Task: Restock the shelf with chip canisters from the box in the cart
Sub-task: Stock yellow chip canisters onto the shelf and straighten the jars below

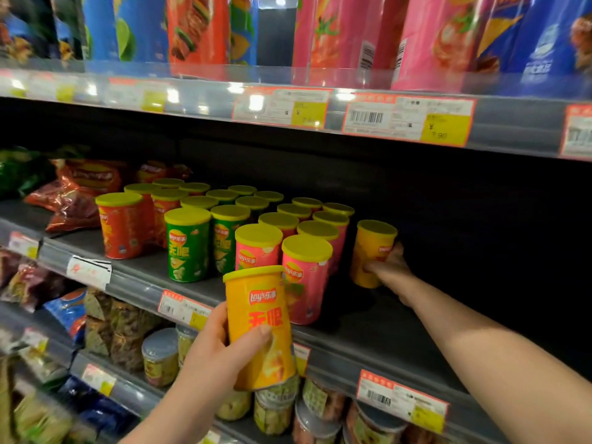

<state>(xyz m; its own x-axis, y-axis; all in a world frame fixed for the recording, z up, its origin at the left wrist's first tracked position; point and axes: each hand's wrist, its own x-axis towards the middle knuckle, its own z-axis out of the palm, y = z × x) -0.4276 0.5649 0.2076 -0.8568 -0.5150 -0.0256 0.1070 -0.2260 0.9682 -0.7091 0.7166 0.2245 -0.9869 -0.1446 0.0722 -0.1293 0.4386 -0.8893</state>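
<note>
My left hand [221, 344] grips a yellow chip canister [259, 318] upright in front of the middle shelf's edge. Deeper on that shelf [368, 318], my right hand [389, 265] holds a second yellow canister [373, 248] standing on the shelf floor, to the right of the pink canisters [304, 277]. Rows of green canisters [187, 248] and red canisters [120, 229], all with yellow lids, stand further left. The box and the cart are out of view.
The shelf to the right of the pink rows is dark and bare. Tall chip tubes [339, 30] fill the shelf above, chip bags [77, 190] lie at the left, and small tubs [160, 357] sit on the shelf below. Price tags [407, 120] line the shelf edges.
</note>
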